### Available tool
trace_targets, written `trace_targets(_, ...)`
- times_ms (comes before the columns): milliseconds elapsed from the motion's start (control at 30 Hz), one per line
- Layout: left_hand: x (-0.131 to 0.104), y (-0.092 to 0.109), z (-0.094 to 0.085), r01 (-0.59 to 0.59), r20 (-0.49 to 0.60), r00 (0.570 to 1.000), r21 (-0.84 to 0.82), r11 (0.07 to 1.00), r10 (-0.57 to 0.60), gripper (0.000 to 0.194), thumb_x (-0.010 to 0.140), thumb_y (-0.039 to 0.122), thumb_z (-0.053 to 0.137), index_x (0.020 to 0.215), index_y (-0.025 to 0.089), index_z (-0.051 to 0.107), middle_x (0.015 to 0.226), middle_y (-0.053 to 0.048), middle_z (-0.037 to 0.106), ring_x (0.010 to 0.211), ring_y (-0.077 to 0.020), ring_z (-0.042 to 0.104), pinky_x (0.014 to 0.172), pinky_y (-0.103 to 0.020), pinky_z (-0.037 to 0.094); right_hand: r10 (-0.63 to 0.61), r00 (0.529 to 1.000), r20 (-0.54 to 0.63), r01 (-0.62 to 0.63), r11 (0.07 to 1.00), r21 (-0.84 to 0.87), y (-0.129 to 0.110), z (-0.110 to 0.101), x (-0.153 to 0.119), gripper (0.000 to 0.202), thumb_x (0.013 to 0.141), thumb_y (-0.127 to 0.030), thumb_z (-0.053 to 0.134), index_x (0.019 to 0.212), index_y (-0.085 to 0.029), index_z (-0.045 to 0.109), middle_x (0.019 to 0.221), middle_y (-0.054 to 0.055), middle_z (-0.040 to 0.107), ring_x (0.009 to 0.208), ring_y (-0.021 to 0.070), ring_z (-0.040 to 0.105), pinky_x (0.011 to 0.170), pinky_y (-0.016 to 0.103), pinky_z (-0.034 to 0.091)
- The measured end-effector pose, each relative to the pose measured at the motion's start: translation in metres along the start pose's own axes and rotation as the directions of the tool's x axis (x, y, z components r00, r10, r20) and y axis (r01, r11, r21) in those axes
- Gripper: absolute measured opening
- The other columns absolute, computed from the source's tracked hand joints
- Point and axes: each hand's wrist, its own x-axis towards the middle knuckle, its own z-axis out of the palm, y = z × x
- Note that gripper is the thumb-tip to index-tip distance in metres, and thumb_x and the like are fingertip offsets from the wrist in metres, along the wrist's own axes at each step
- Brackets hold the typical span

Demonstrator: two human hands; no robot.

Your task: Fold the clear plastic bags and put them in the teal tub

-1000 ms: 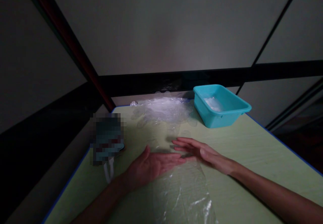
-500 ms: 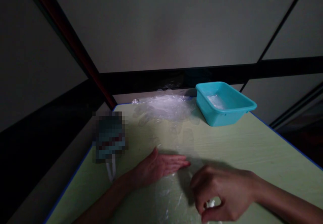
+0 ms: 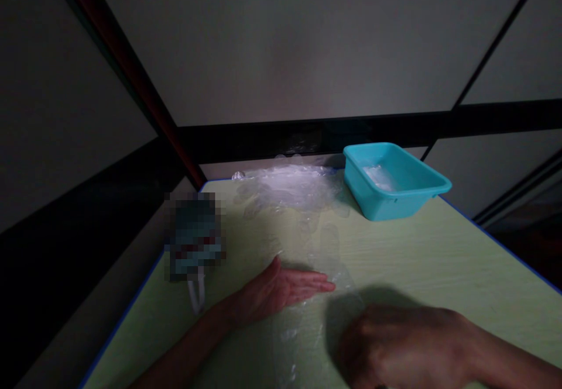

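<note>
A clear plastic glove (image 3: pixel 287 342) is laid out on the table, its finger shapes pointing away from me. My left hand (image 3: pixel 281 289) rests across it, fingers stretched out together and thumb raised. At the lower right, my right hand (image 3: pixel 395 348) is closed, knuckles up, over the glove's right side. The thin plastic runs up to this hand, but its fingertips are hidden beneath it. Farther back spreads a pile of similar clear plastic gloves (image 3: pixel 294 184), overlapping each other near the table's far edge.
A turquoise plastic basin (image 3: pixel 390 205) stands at the table's back right, with something whitish and clear inside. On the left lies a pixelated greenish object (image 3: pixel 195 240) with a white strap. The pale table (image 3: pixel 439 260) has blue edging and meets wall panels behind.
My right hand has moved slightly right and toward me, and its thumb-and-finger ring no longer shows. My left hand stays flat on the glove. The view has shifted slightly.
</note>
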Motion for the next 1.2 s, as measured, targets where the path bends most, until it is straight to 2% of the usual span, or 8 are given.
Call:
trace_targets(200,0.0,0.0,-0.001,-0.015,0.013,1.0,-0.018,1.0,0.016,0.072,0.086,0.061,0.022,0.125,0.006,0.046,0.129,-0.016,0.045,0.125,-0.0269,0.032,0.104,-0.041,0.012,0.018,0.999,-0.042,-0.013,0.992,0.123,0.004,0.007,0.0,0.021,0.052,-0.007,0.056,0.057,-0.02,0.04,0.057,-0.007,0.045,0.057,0.0096,0.044,0.046,0.02,0.029)
trace_targets(433,0.001,-0.005,-0.004,0.01,-0.031,0.999,-0.004,1.0,-0.01,0.071,0.086,0.062,0.021,0.121,0.009,0.051,0.128,-0.015,0.047,0.125,-0.0279,0.032,0.104,-0.042,0.012,0.087,0.98,-0.177,0.018,0.856,0.517,0.014,-0.007,-0.006,0.008,0.065,-0.007,0.052,0.065,-0.014,0.056,0.059,-0.004,0.048,0.057,0.0082,0.048,0.054,0.018,0.038)
trace_targets(600,0.001,-0.006,-0.005,0.005,-0.016,1.0,-0.056,0.998,-0.005,0.069,0.086,0.062,0.024,0.119,0.009,0.053,0.127,-0.013,0.048,0.125,-0.0267,0.032,0.103,-0.039,0.014,0.271,0.917,-0.293,0.028,0.689,0.725,0.02,-0.022,-0.01,0.002,0.069,-0.011,0.057,0.068,-0.012,0.056,0.062,-0.002,0.051,0.057,0.0066,0.045,0.053,0.018,0.036)
trace_targets(800,-0.001,0.005,0.006,0.05,-0.063,0.997,0.033,0.998,-0.047,0.076,0.078,0.07,0.03,0.115,0.01,0.058,0.117,-0.012,0.058,0.119,-0.0323,0.039,0.1,-0.042,0.02,0.425,0.82,-0.385,0.197,0.422,0.885,0.038,-0.016,-0.009,0.011,0.072,-0.019,0.062,0.072,-0.013,0.054,0.065,-0.002,0.056,0.054,0.0057,0.046,0.051,0.018,0.033)
trace_targets(933,-0.003,0.01,0.008,-0.012,0.059,0.998,0.098,0.995,0.007,0.072,0.078,0.068,0.034,0.122,0.013,0.051,0.13,-0.011,0.046,0.124,-0.0312,0.032,0.101,-0.041,0.018,0.511,0.746,-0.427,0.251,0.379,0.891,0.042,-0.016,-0.006,0.016,0.073,-0.024,0.063,0.07,-0.013,0.053,0.065,0.0,0.059,0.055,0.0069,0.048,0.054,0.02,0.034)
trace_targets(1033,-0.005,0.013,0.005,-0.055,0.083,0.996,0.2,0.978,0.039,0.067,0.078,0.063,0.042,0.125,0.015,0.048,0.131,-0.011,0.045,0.123,-0.0318,0.034,0.101,-0.042,0.02,0.549,0.704,-0.451,0.294,0.353,0.888,0.043,-0.016,-0.004,0.016,0.073,-0.024,0.064,0.069,-0.013,0.053,0.065,0.001,0.061,0.054,0.0071,0.047,0.053,0.02,0.033)
trace_targets(1100,-0.006,0.013,0.003,-0.046,0.069,0.997,0.259,0.965,0.029,0.062,0.078,0.058,0.049,0.125,0.018,0.048,0.131,-0.01,0.046,0.123,-0.0315,0.034,0.101,-0.043,0.019,0.561,0.685,-0.464,0.322,0.337,0.884,0.045,-0.016,-0.003,0.017,0.072,-0.024,0.065,0.068,-0.013,0.053,0.065,0.001,0.061,0.054,0.0072,0.047,0.052,0.02,0.032)
trace_targets(1200,-0.005,0.012,0.003,0.075,-0.041,0.997,0.265,0.961,-0.067,0.045,0.084,0.045,0.05,0.122,0.022,0.051,0.129,-0.007,0.048,0.124,-0.0279,0.035,0.102,-0.043,0.016,0.546,0.683,-0.485,0.333,0.358,0.872,0.047,-0.016,-0.004,0.02,0.075,-0.03,0.063,0.07,-0.013,0.054,0.066,0.001,0.06,0.055,0.0076,0.048,0.053,0.02,0.033)
